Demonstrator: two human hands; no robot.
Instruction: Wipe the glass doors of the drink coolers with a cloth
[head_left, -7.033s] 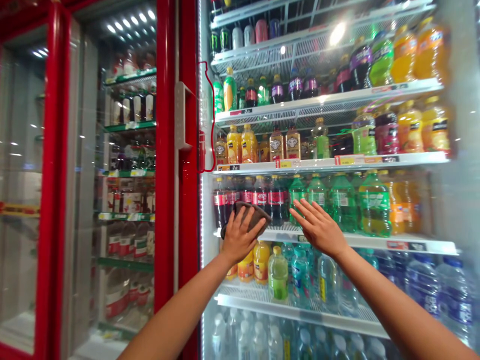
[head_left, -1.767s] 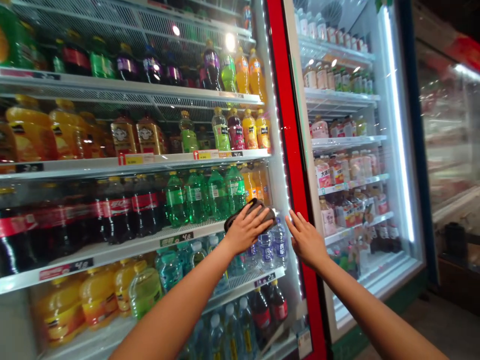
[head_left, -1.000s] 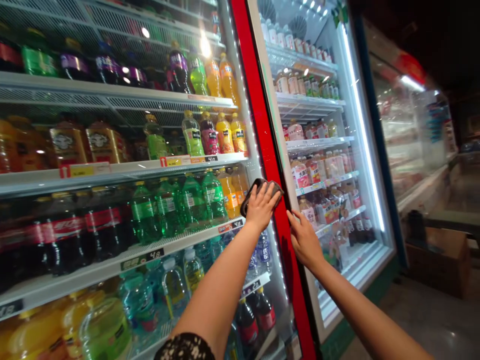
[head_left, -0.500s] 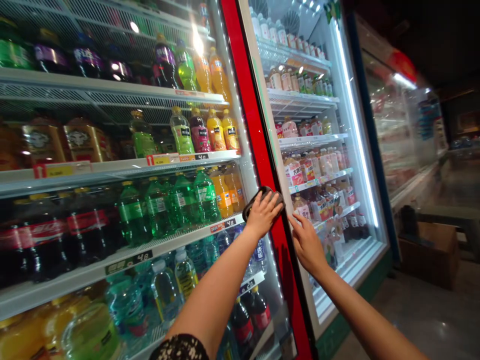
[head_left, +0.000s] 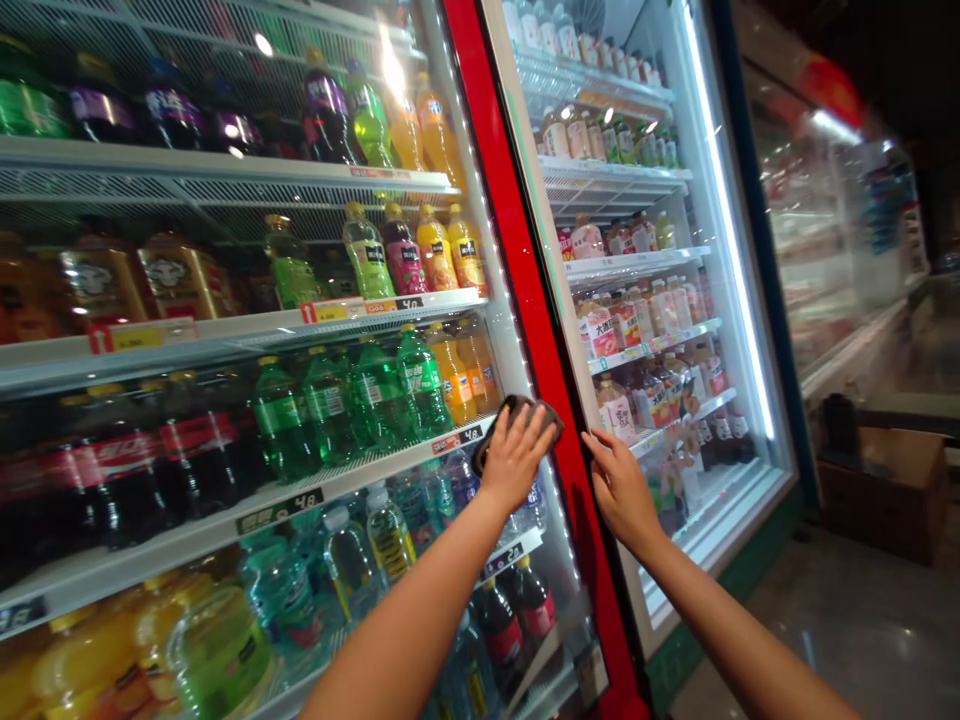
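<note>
My left hand lies with fingers spread over a dark cloth, pressing it against the glass door of a drinks fridge. The cloth shows above and around the fingers, beside the red door frame. Just to the right, my right hand rests its fingertips at the dark edge of that frame, by the pale frame of the neighbouring fridge. Its fingers are stretched, and I see nothing held in them. Green soda bottles and orange soda bottles stand on a shelf behind the glass.
More bottles fill the left fridge's shelves, including dark cola bottles and juice bottles. The lit right fridge holds several shelves of drinks. A brown cardboard box sits on the floor at the right, near a long display case.
My left hand and the cloth have slid slightly down and left across the glass. My right hand stays at the frame's edge. The camera view has shifted a little.
</note>
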